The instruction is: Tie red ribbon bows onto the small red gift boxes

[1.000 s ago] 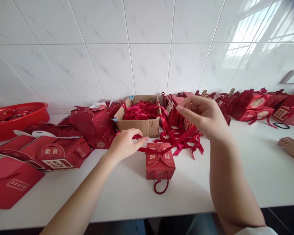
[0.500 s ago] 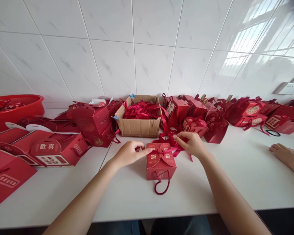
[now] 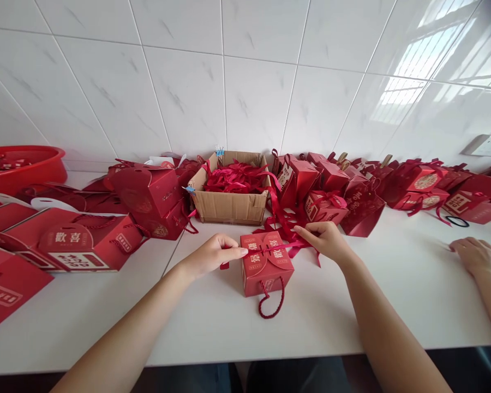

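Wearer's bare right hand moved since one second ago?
Yes: the bare right hand is now lower in view against the open brown cardboard box.

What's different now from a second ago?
The right hand has come down from up high to the right of the small box. The ribbon, which rose toward it, now lies low and drawn tight across the lid. The box has turned slightly. The left hand stays on the box's left, and the cardboard carton hasn't moved.
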The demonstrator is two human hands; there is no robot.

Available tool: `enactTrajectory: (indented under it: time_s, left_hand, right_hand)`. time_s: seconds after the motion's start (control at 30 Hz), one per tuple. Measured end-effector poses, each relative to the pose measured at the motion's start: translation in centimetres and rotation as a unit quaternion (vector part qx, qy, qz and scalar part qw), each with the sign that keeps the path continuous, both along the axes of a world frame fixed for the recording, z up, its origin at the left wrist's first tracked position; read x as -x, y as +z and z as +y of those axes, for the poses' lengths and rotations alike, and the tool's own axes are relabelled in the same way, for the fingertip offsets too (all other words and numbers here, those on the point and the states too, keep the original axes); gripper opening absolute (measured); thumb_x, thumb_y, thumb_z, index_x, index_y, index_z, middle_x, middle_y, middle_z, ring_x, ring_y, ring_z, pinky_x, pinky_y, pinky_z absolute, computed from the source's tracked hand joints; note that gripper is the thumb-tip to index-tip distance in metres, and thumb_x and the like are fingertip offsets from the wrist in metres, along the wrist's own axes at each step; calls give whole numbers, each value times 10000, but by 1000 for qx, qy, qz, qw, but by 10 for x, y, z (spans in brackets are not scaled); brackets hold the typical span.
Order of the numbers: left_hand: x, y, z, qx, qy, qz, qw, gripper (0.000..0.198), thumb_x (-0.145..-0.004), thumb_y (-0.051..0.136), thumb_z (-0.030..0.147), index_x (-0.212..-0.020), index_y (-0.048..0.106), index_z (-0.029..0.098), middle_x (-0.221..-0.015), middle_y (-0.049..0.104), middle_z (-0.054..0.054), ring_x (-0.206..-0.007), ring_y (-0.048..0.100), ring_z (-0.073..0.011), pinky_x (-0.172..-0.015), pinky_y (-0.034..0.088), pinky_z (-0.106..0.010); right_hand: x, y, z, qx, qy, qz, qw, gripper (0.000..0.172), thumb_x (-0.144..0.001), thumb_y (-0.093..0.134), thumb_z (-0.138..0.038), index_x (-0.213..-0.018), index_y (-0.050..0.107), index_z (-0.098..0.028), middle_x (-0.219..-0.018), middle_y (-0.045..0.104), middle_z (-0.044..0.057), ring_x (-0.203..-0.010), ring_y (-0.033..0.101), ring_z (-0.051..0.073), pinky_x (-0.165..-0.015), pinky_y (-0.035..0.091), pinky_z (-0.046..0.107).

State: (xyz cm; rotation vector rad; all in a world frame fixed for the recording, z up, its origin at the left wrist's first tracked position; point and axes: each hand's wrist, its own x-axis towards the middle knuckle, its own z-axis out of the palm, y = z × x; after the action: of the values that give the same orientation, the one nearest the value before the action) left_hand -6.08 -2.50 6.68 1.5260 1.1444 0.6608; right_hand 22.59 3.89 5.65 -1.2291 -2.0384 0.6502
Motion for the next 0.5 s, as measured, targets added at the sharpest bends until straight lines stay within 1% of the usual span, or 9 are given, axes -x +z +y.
enactTrajectory:
  time_s: [0.1, 0.2, 0.27, 0.33, 0.37, 0.4, 0.43, 0.47, 0.5]
  left_hand:
    - [-1, 3, -1, -5, -6, -5, 1000, 500, -774, 585, 457, -475, 309, 168, -523, 210, 50, -502, 208, -68, -515, 141, -266]
    - [-2, 4, -3, 4, -4, -22, 1000, 474, -769, 590, 433, -474, 334, 165, -522, 237, 51, -506, 233, -67, -511, 162, -257]
    - [-3, 3, -3, 12, 1, -35, 999, 461, -766, 594, 418, -470, 350, 163, -512, 256, 53, -501, 260, -66, -508, 192, -248]
    - [-4, -1, -2, 14, 5, -48, 999, 466, -762, 601, 411, -459, 348, 163, -491, 275, 54, -491, 296, -66, -510, 221, -244]
    - [-5, -3, -1, 15, 6, -55, 998, 470, -760, 604, 411, -454, 347, 162, -481, 286, 54, -487, 316, -67, -513, 233, -243]
    - [-6, -5, 0, 15, 7, -60, 998, 475, -758, 607, 414, -450, 349, 161, -474, 297, 53, -485, 332, -68, -516, 242, -242]
    - [-7, -7, 0, 16, 7, -66, 998, 479, -757, 609, 418, -448, 351, 160, -471, 305, 53, -483, 342, -69, -518, 249, -242]
    - [-8, -9, 1, 17, 6, -71, 997, 482, -757, 610, 422, -446, 352, 159, -470, 311, 52, -482, 346, -69, -520, 253, -241]
    - [-9, -11, 1, 18, 6, -74, 997, 484, -757, 610, 425, -445, 355, 158, -470, 316, 52, -483, 347, -68, -521, 256, -241]
  right_hand:
    - [-3, 4, -4, -32, -22, 28, 999, 550, -829, 525, -547, -520, 257, -180, -529, 209, -31, -521, 177, 83, -469, 143, 268]
    - [-4, 4, -4, -44, -23, 18, 999, 543, -826, 526, -557, -511, 303, -176, -516, 231, -31, -517, 197, 85, -473, 163, 261]
    - [-2, 3, -2, -28, -19, 7, 999, 546, -844, 476, -589, -511, 376, -168, -522, 314, -18, -513, 260, 90, -485, 210, 250]
    - [2, 0, 0, -6, -20, -4, 1000, 611, -899, 321, -611, -527, 495, -159, -606, 474, 22, -584, 416, 120, -566, 321, 248]
    - [5, -1, 1, 4, -22, -12, 1000, 658, -921, 241, -604, -550, 558, -162, -693, 549, 44, -682, 496, 149, -654, 372, 266]
    - [8, -3, 1, 15, -19, -17, 1000, 698, -934, 180, -593, -581, 612, -172, -788, 599, 56, -800, 543, 178, -751, 394, 295]
    - [11, -5, 1, 30, -10, -17, 999, 720, -938, 152, -589, -607, 646, -184, -855, 625, 59, -891, 559, 199, -825, 394, 323]
    - [13, -7, -1, 49, 4, -10, 999, 717, -935, 161, -598, -626, 664, -192, -881, 637, 61, -926, 565, 209, -854, 396, 338]
    - [16, -8, -3, 72, 27, 6, 997, 695, -927, 199, -614, -641, 671, -192, -871, 645, 64, -903, 576, 209, -839, 411, 337]
